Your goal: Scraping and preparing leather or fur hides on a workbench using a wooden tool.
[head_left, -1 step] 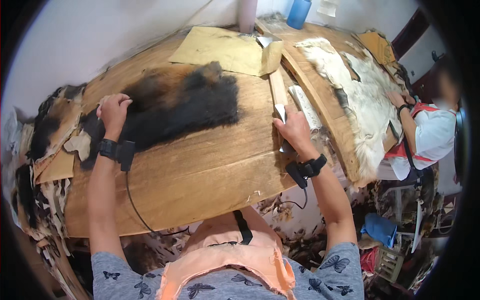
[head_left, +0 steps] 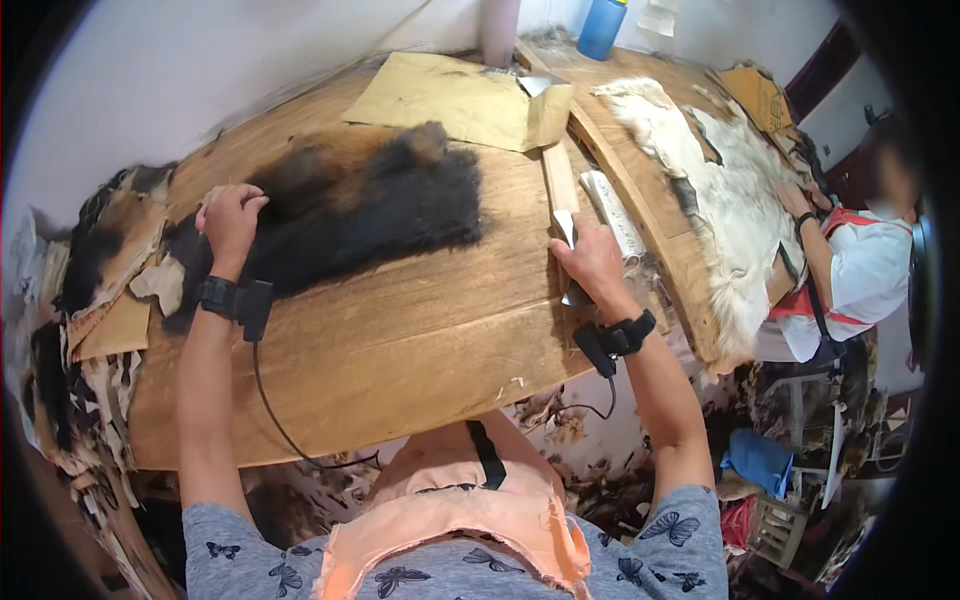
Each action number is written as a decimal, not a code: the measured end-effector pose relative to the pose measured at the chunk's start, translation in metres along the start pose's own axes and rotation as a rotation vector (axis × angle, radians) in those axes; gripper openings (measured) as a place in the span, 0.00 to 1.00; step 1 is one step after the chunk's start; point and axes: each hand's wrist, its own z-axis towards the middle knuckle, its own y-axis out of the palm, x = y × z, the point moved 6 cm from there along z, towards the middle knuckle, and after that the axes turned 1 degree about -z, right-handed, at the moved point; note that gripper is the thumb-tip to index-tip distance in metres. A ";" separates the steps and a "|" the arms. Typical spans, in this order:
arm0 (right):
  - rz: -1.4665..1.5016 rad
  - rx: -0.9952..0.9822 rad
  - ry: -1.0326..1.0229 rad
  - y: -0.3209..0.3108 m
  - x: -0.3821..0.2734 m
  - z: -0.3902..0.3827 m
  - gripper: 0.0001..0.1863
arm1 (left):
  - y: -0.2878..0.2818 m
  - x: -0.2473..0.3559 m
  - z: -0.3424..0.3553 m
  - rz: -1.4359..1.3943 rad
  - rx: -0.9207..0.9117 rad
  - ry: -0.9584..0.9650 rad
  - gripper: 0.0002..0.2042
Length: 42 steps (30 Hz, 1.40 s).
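A dark fur pelt [head_left: 400, 205], black with a brown upper edge, lies fur side up on the wooden table [head_left: 400, 350]. Over its left end is my left hand [head_left: 232, 222], fingers closed and thumb pressed against them; what they hold, if anything, is hidden. My right hand [head_left: 592, 262] is closed around a flat, shiny metal blade [head_left: 573, 293] at the table's right part, apart from the pelt. The blade's ends show above and below the fingers. Close by lie a wooden strip [head_left: 558, 180] and a white paper-like roll [head_left: 613, 216].
A long wooden bar [head_left: 650, 235] divides the table; beyond it a co-worker [head_left: 850, 265] touches a white pelt [head_left: 735, 190]. Yellowish paper [head_left: 440, 95] and a blue bottle [head_left: 600, 30] are at the back. Fur scraps [head_left: 115, 240] heap at the left edge.
The table and pelts sit very slightly farther right in the picture. Both hands keep nearly the same place and grip.
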 end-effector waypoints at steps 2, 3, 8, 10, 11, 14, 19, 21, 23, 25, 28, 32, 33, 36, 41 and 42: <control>-0.049 0.016 -0.010 -0.001 -0.001 -0.016 0.24 | -0.016 0.007 -0.012 0.010 0.085 0.072 0.05; -0.051 0.003 -0.011 0.002 0.000 -0.026 0.24 | -0.019 0.005 -0.015 -0.039 0.046 0.050 0.05; -0.007 0.108 0.010 0.001 0.010 -0.070 0.24 | -0.035 0.012 -0.047 -0.069 0.037 0.086 0.05; 0.025 0.124 0.014 0.000 0.010 -0.089 0.24 | -0.041 0.017 -0.061 -0.086 0.031 0.113 0.05; 0.046 0.148 0.034 -0.002 0.011 -0.098 0.25 | -0.042 0.018 -0.068 -0.108 0.008 0.106 0.05; 0.131 0.177 0.003 -0.010 0.007 -0.120 0.26 | -0.052 0.019 -0.086 -0.138 -0.012 0.085 0.05; 0.169 0.301 -0.035 -0.030 0.001 -0.129 0.26 | -0.071 0.019 -0.108 -0.155 0.005 0.123 0.04; 0.279 0.452 -0.090 -0.041 -0.005 -0.126 0.25 | -0.075 0.019 -0.118 -0.159 0.000 0.136 0.04; 0.349 0.516 -0.108 -0.047 -0.010 -0.120 0.26 | -0.078 0.019 -0.129 -0.165 -0.012 0.149 0.04; 0.480 0.683 -0.198 -0.058 -0.020 -0.116 0.26 | -0.079 0.018 -0.140 -0.226 -0.054 0.127 0.04; 0.779 0.751 -0.175 -0.062 -0.027 -0.102 0.23 | -0.087 0.018 -0.161 -0.229 -0.089 0.151 0.04; 0.865 0.774 -0.422 -0.082 -0.051 -0.086 0.21 | -0.094 0.021 -0.190 -0.290 -0.201 0.173 0.04; 0.870 0.736 -0.479 -0.087 -0.058 -0.078 0.22 | -0.096 0.024 -0.197 -0.297 -0.183 0.186 0.04; 0.606 0.764 -0.623 -0.104 -0.085 -0.053 0.21 | -0.094 0.035 -0.213 -0.223 -0.173 0.227 0.03; 0.278 0.549 -0.767 -0.095 -0.119 -0.019 0.22 | -0.090 0.033 -0.206 -0.289 -0.198 0.002 0.02; 0.245 0.427 -0.806 -0.086 -0.126 -0.010 0.22 | -0.091 0.029 -0.199 -0.363 -0.123 -0.084 0.02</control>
